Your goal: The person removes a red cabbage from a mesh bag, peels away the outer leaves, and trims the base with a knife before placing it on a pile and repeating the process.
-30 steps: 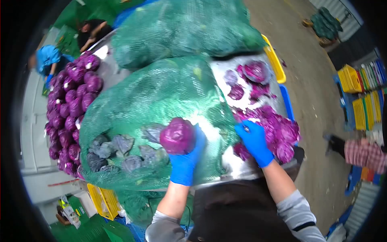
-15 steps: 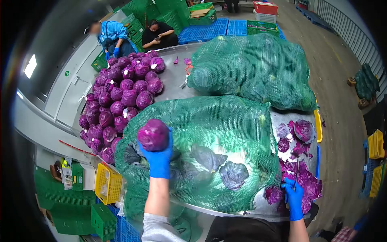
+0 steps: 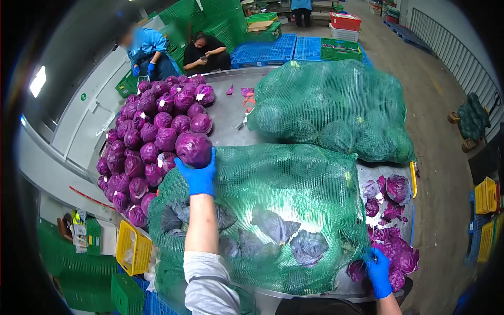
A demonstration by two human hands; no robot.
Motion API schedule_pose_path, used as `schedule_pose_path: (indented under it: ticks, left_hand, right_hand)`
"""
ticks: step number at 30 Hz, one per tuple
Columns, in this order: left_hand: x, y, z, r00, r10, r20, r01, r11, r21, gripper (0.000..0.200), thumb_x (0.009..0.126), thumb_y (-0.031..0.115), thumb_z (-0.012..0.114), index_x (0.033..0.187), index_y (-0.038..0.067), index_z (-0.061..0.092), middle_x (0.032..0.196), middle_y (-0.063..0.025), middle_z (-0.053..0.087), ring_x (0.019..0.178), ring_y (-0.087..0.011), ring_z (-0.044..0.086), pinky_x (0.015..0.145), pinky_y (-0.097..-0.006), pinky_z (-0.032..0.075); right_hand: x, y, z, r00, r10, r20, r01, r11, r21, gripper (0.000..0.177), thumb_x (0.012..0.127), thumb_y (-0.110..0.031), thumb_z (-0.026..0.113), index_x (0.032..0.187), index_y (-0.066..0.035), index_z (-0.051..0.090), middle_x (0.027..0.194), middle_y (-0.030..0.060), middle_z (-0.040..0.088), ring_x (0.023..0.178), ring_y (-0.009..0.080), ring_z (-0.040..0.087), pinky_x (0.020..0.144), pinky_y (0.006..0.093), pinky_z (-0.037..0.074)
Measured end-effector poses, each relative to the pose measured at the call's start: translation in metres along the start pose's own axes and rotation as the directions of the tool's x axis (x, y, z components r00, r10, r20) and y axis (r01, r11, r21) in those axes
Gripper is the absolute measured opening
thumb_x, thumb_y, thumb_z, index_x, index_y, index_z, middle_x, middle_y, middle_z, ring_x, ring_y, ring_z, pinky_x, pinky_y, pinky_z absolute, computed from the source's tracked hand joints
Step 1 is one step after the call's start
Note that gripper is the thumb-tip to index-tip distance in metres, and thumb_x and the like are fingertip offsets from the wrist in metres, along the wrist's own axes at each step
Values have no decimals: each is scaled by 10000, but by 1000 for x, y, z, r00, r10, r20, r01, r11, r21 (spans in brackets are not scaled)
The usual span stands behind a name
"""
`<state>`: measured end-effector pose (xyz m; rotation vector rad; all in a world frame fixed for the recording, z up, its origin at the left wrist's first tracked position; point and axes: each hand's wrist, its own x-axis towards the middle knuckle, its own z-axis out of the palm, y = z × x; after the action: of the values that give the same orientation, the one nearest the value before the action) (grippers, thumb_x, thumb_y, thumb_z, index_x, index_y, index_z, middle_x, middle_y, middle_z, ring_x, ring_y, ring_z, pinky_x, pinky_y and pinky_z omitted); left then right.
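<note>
My left hand [image 3: 198,176], in a blue glove, is spread behind a purple cabbage [image 3: 193,149] at the right edge of a large cabbage pile [image 3: 149,135]. Fingers and thumb touch the cabbage's lower side. At the lower right, my right hand [image 3: 378,269], also gloved in blue, is curled around a thin tool, probably a knife, whose handle is mostly hidden. Loose purple leaves [image 3: 397,250] lie beside it. Between my hands stretches a green mesh bag [image 3: 278,178] with dull outer leaves [image 3: 308,248] on it.
Another green mesh bag [image 3: 331,110], full of cabbages, lies at the back of the metal table [image 3: 231,123]. A person in blue [image 3: 149,47] stands behind the pile, and a person in black [image 3: 205,55] sits nearby. A yellow crate [image 3: 133,248] is at the lower left.
My left hand has carried the cabbage forward, up to the pile's edge. My right hand stays near the loose leaves, slightly lower in view. The view has shifted a little.
</note>
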<state>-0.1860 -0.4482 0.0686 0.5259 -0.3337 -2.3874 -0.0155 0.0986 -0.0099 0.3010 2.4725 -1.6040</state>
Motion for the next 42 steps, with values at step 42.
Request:
schedule_pose_path:
  ticks: [42]
  left_hand:
    - [-216, -160, 2, 613, -717, 332, -86, 357, 930, 510, 896, 313, 515, 1264, -32, 443, 1181, -212, 574, 968, -260, 628, 802, -330, 503]
  right_hand:
    - [-69, 92, 20, 950, 271, 156, -312, 852, 421, 302, 813, -7, 529, 1102, -62, 594, 884, 38, 624, 741, 94, 576, 612, 236, 473]
